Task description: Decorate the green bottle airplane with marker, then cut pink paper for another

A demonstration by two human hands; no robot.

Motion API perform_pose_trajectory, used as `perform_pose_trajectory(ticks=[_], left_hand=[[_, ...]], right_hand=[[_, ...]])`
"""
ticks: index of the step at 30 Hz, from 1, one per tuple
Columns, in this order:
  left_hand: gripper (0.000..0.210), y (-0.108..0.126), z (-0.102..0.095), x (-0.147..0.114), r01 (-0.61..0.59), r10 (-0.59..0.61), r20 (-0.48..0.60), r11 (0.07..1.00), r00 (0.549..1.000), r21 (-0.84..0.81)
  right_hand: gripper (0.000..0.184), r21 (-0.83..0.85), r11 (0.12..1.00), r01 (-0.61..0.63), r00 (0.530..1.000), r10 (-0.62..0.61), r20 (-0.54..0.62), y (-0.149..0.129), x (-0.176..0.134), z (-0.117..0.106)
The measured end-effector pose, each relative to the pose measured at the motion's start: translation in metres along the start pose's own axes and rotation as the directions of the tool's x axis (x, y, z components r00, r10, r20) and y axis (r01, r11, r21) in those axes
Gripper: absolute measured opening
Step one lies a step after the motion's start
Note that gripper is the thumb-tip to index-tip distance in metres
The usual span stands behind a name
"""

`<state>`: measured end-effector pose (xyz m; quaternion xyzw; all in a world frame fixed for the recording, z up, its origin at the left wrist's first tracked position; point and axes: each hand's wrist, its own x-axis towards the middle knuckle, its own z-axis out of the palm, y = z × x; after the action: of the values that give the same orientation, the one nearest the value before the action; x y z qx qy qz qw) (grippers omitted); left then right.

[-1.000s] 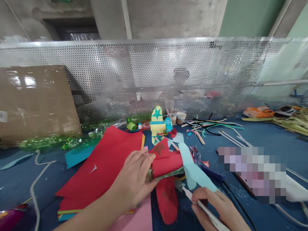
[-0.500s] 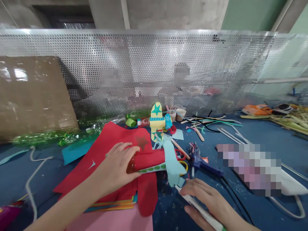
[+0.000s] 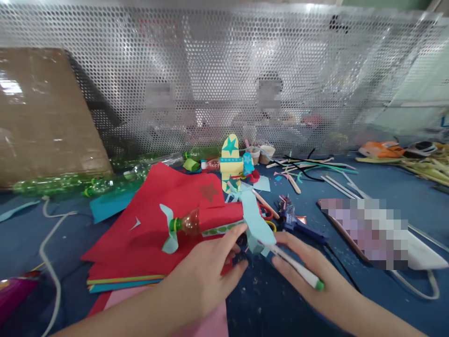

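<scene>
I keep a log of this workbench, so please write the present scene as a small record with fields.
left hand: at the near side of the red bottle craft; grip unclear
right hand: holding a white pen-like tool with a green end
craft's left end: green cap, pale blue strip
left: red sheets, partly beneath craft
right: blue glue gun
behind: yellow craft with teal stars

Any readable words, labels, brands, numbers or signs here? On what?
None readable.
Perforated metal screen: dark marks upper right, too blurred.
Flat object at right: pixelated, unreadable.
White pen with green end: no legible lettering.
Red-wrapped bottle: no lettering visible.
</scene>
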<state>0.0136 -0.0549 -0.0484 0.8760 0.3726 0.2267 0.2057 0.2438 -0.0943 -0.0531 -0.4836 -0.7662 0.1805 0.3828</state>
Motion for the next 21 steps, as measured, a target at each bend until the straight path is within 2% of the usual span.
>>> perform_pose_trajectory(ticks=[1, 4, 8, 11, 13, 16, 21], left_hand=[[0.057, -0.002, 0.002, 0.005, 0.058, -0.054, 0.041, 0.994, 0.998, -0.095], [0.059, -0.003, 0.006, 0.02, 0.133, -0.12, 0.065, 0.95, 0.991, -0.282], [0.059, -0.001, 0.015, 0.033, 0.232, -0.216, 0.092, 0.816, 0.972, -0.53], [0.051, -0.002, 0.023, 0.039, 0.226, -0.256, 0.053, 0.717, 0.965, -0.659], [0.046, -0.004, 0.027, 0.043, 0.213, -0.277, 0.016, 0.699, 0.961, -0.682], [0.043, -0.009, 0.03, 0.047, 0.193, -0.284, -0.031, 0.725, 0.958, -0.661], [0.046, -0.01, 0.035, 0.043, 0.19, -0.276, -0.008, 0.682, 0.961, -0.706]], right_hand=[[0.019, 0.035, 0.998, -0.045, 0.998, 0.044, 0.034, 0.001, 0.003, -0.001], [0.021, 0.179, 0.979, -0.101, 0.993, 0.087, 0.083, 0.004, 0.017, 0.0], [0.017, 0.343, 0.934, -0.105, 0.993, 0.115, -0.01, 0.013, 0.036, 0.009], [0.014, 0.385, 0.917, -0.104, 0.989, 0.138, -0.061, 0.019, 0.043, 0.017], [0.013, 0.392, 0.914, -0.103, 0.988, 0.139, -0.066, 0.022, 0.044, 0.021], [0.01, 0.399, 0.911, -0.104, 0.989, 0.138, -0.059, 0.025, 0.044, 0.023], [0.01, 0.389, 0.916, -0.103, 0.983, 0.154, -0.104, 0.026, 0.038, 0.024]])
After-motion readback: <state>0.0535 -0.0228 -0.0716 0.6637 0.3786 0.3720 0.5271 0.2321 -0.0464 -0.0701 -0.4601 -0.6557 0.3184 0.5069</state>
